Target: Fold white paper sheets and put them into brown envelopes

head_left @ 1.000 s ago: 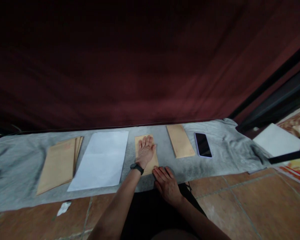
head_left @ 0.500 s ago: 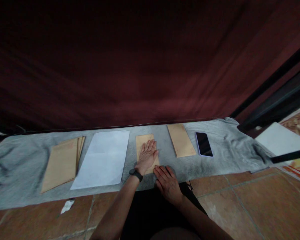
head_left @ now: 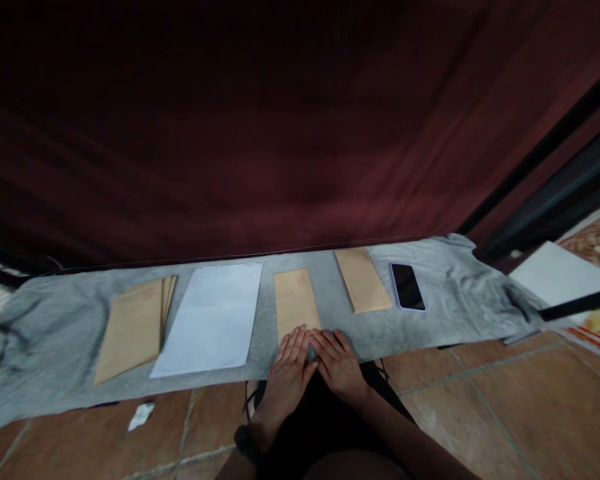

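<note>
A brown paper envelope (head_left: pixel 297 297) lies flat on the grey cloth in front of me. My left hand (head_left: pixel 291 370) rests palm down with its fingertips on the envelope's near end, fingers stretched out. Beside it, my right hand (head_left: pixel 339 367) is also flat, its fingertips at the envelope's near right corner. The two hands almost touch, and they hide the envelope's near edge. Left of the envelope is a stack of white paper (head_left: pixel 213 320). Another brown envelope or small pile (head_left: pixel 363 280) lies to the right.
Several brown envelopes (head_left: pixel 133 330) are stacked at the left. A phone (head_left: pixel 407 287) in a pale purple case lies at the right on the grey cloth (head_left: pixel 460 293). Behind hangs a dark red cloth (head_left: pixel 290 167). A crumpled white scrap (head_left: pixel 141 415) is on the tiled floor (head_left: pixel 480 400).
My left hand has slid back toward me, from the envelope's middle to its near end, next to my right hand. My right hand has barely moved.
</note>
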Tool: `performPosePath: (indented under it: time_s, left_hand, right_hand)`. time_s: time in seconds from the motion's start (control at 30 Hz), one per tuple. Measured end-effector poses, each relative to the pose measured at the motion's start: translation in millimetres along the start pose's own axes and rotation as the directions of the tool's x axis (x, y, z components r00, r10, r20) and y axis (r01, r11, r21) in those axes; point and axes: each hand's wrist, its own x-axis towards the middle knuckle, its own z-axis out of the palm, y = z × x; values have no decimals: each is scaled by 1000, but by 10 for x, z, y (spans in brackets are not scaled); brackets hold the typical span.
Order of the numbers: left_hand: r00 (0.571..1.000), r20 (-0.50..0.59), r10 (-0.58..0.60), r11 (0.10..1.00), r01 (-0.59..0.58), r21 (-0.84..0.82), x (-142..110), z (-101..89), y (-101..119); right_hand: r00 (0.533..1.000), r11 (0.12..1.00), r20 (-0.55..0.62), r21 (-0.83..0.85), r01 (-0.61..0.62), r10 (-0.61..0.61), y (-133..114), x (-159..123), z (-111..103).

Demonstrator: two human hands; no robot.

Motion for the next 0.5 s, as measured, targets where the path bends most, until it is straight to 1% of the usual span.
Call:
performPosePath:
  time_s: [0.1, 0.2, 0.3, 0.5]
  left_hand:
    - [1000, -14, 0, 999, 1, 34, -99, -7, 17]
    - [1000, -24, 1, 998, 1, 61, -117, -8, 24]
    - [999, -41, 8, 996, -4, 84, -120, -7, 31]
    - [996, -88, 1, 988, 13, 156, -201, 9, 7]
  right_hand:
    - [1000, 1000, -1, -10, -25, 25, -44, 16, -36]
    - [998, 998, -13, -18, -55, 54, -101, 38, -27]
    - [999, 998, -9, -18, -52, 52, -132, 50, -17]
    - [997, 997, 14, -24, -80, 80, -72, 6, -74]
